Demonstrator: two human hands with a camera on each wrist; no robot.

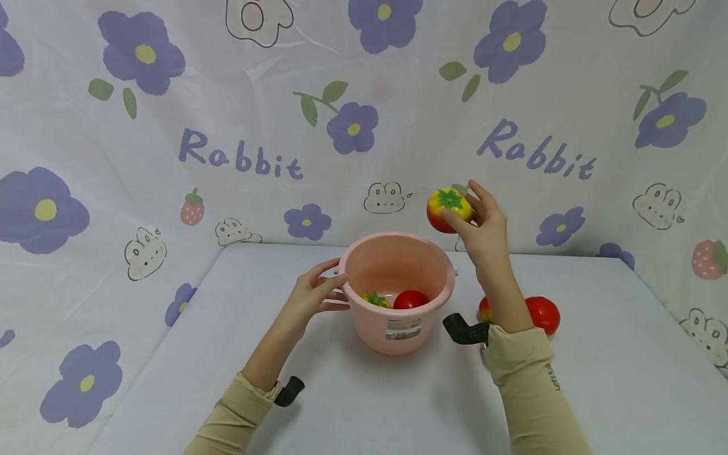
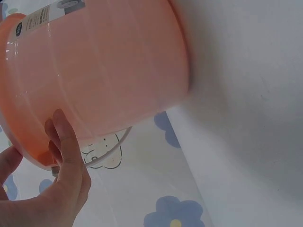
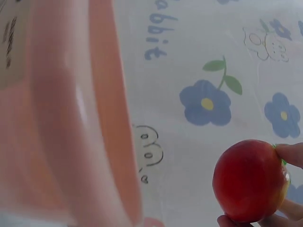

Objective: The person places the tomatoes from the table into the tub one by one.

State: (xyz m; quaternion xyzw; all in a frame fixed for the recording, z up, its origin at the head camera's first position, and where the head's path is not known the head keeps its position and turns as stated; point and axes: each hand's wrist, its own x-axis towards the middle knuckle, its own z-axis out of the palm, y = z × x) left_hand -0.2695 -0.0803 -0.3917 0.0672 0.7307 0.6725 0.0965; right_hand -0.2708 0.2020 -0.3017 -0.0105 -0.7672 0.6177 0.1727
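Head view shows the left hand with its grip pinching the pink bucket at the rim, likely light, stiff plastic. Higher, near the bucket's right side, the red-and-yellow fruit hangs pinched in the right hand; glossy, probably light and slippery, best held around its widest part.

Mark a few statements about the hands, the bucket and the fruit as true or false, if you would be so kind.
1. The right hand holds a red-and-yellow fruit. True.
2. The left hand is clear of the bucket. False: it grips the bucket.
3. A red fruit lies inside the bucket. True.
4. The bucket is blue. False: it is pink.
5. The red-and-yellow fruit in the right hand is inside the bucket. False: it is outside, held in the air.
6. Another red fruit is on the table. True.
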